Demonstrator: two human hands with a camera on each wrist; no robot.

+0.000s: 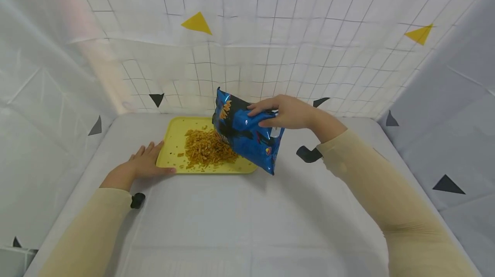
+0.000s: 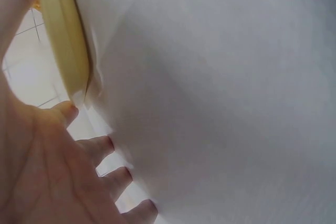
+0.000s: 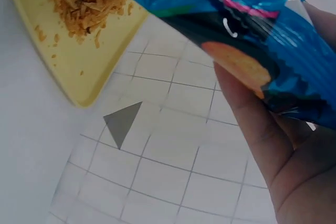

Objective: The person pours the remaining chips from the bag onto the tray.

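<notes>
My right hand grips a shiny blue snack bag by its right end, thumb and fingers on either side. The bag hangs tilted over the right part of a yellow tray, its left end low beside a heap of broken golden snack pieces. In the right wrist view, the bag's printed foil runs along my fingers, with the tray beyond. At the tray's left end, my left hand lies with fingers spread and straight. Its thumb extends along the near left corner, and the other fingertips reach the white table surface.
Crumbs lie scattered on the tray around the heap. The white-covered table extends in front of it. Behind stands a white grid-patterned curtain with yellow and black triangles; plain white sheets hang left and right. A dark wrist device sits under the right sleeve.
</notes>
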